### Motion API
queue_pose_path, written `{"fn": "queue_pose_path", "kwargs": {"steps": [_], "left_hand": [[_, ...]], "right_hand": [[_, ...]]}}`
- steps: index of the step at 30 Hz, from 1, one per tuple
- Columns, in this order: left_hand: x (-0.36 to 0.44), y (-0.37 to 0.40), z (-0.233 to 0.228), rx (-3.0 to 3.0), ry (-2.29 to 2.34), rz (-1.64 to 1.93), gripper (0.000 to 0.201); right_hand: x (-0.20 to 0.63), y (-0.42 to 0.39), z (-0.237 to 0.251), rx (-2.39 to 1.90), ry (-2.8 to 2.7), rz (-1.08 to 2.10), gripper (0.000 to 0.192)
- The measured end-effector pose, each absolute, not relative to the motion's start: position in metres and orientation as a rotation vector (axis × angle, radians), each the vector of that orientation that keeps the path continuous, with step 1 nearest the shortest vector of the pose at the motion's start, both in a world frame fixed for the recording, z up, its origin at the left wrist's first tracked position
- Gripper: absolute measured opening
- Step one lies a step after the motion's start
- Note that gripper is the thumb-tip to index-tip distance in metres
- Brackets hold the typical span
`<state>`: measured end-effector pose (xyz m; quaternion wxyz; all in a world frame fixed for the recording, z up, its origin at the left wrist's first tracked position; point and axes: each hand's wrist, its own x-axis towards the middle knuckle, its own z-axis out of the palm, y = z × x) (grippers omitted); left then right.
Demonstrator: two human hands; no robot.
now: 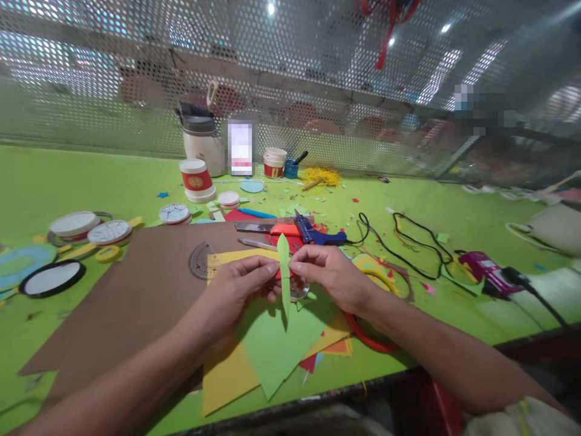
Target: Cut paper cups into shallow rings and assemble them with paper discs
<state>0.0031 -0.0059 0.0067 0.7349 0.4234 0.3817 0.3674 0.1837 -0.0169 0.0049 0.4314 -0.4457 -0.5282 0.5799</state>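
Note:
Both hands pinch a narrow, pointed green paper leaf (284, 266) held upright between them. My left hand (236, 290) grips its left edge with thumb and fingers. My right hand (329, 272) grips its right edge. Below the hands lie loose sheets: a green paper sheet (276, 348), a yellow sheet (224, 378) and a brown card sheet (136, 290). A clear protractor (202, 260) rests on the brown card just left of my left hand.
Behind the hands lie a blue glue gun (318, 233) with a black cable, scissors (267, 229) with a red handle, and a pink tool (483, 269) at right. Cups (196, 180), lids and paper discs stand at left and back. A perforated metal screen (136, 91) backs the green table (54, 181).

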Motion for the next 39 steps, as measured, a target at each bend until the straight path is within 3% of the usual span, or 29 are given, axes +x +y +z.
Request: {"fn": "queue_pose_path", "kwargs": {"steps": [9,27,39], "left_hand": [[0.0024,-0.0064,0.0056,1.032,0.954,0.752,0.016],[0.0029,-0.0058,0.0048,1.041,0.964,0.745,0.022],[0.0003,-0.0021,0.0035,0.911,0.892,0.823,0.018]], "right_hand": [[0.1827,-0.0182,0.0068,-1.192,-1.394,1.336,0.017],[0.1813,-0.0205,0.0077,-1.209,-1.396,1.280,0.014],[0.1795,-0.0235,0.0098,-1.170,-1.481,1.455,0.027]]}}
